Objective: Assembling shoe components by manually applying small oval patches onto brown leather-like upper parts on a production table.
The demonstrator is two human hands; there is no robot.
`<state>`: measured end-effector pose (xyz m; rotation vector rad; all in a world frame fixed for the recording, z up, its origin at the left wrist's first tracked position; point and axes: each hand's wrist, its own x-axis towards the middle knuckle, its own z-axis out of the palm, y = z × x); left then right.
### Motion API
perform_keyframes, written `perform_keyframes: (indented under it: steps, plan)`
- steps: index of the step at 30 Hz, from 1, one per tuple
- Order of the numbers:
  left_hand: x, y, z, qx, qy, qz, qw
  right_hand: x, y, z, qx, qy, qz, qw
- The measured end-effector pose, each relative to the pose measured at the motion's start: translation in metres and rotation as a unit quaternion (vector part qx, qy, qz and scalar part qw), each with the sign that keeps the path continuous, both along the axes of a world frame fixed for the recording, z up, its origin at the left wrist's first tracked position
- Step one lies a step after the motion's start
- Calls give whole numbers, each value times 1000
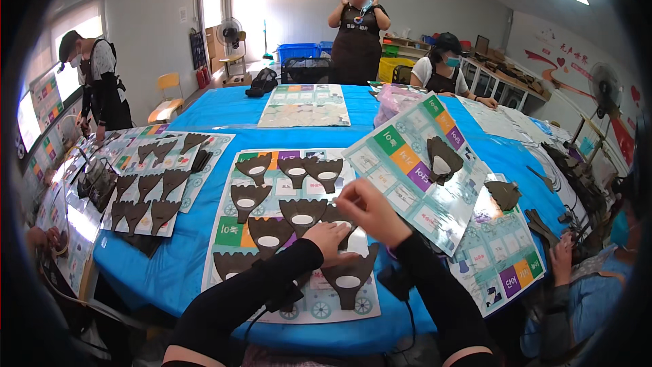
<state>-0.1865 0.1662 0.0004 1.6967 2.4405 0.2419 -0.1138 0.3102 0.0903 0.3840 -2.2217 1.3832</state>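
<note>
Before me on the blue-covered table lies a printed board (216,248) bearing several dark brown, fan-shaped pieces with scalloped tops, among them one piece (269,233) with a white oval patch. My left hand (330,242) rests over the pieces at the board's right half, fingers stretched out, thumb apart. Just above and right of it, my right hand (372,212) is raised, its fingertips pinched together. Whatever it may hold is too small to make out. Both hands partly cover the pieces below them, including a brown piece (350,275) beside the left thumb.
A tilted board (407,194) with one brown piece overlaps another board (499,258) on the right. More boards with brown pieces (165,214) lie left. A pink plastic bag (396,100) sits farther back. People stand or sit around the blue table (224,112).
</note>
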Motion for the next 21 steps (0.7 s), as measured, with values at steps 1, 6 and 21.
perform_keyframes:
  steps: [1, 6, 21]
  plan:
    - [-2, -1, -7, 43, 40, 1, 998, 21, -11, 11, 34, -6, 33, 999]
    - [-3, 2, -1, 77, 60, 4, 995, 169, -31, 94, -251, -209, 374, 868]
    - [11, 12, -6, 152, 72, -12, 986, 239, -60, -12, 156, -373, 134, 905]
